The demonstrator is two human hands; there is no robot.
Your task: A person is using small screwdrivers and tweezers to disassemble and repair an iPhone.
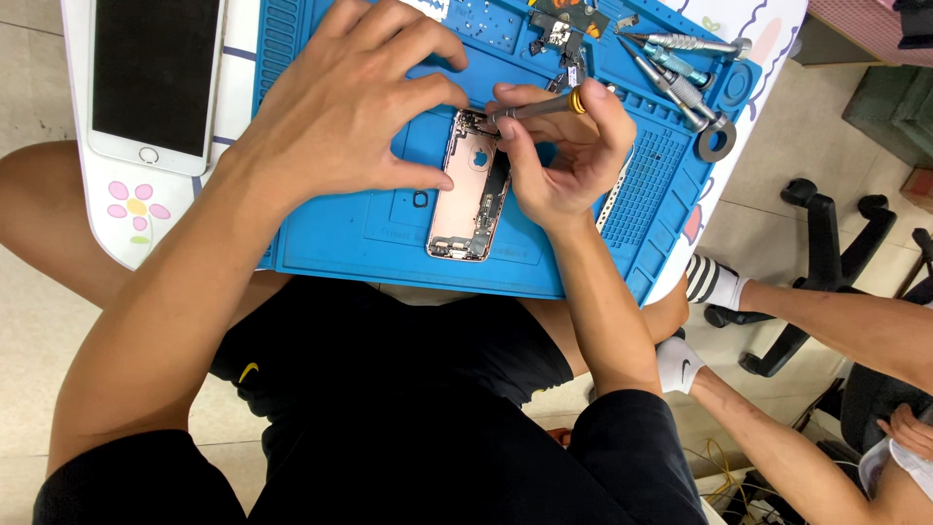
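The person sits at a small white bench (117, 233) with a blue work mat (389, 243) spread over it. An opened rose-gold phone shell (468, 209) lies near the middle of the mat, back down, its inner parts showing. The left hand (340, 107) rests over the upper left of the shell, its thumb pressed along the shell's left edge and its fingers curled over the top end; the grip is a loose steadying hold, not a full clasp. The right hand (569, 156) lies just beside the shell's right edge, its grip closed around a slim grey screwdriver with a yellow ring (544, 105), held nearly level, its tip at the shell's top end. Near the mat's far edge lie small dark loose phone parts (564, 29), and beside them several more screwdrivers (680, 68) and a grey ring (716, 144). A white phone with a dark screen (155, 78) lies face up at the left of the bench, well apart from the hands. At the right, another person's legs in white socks (714, 282) show beside black chair bases.
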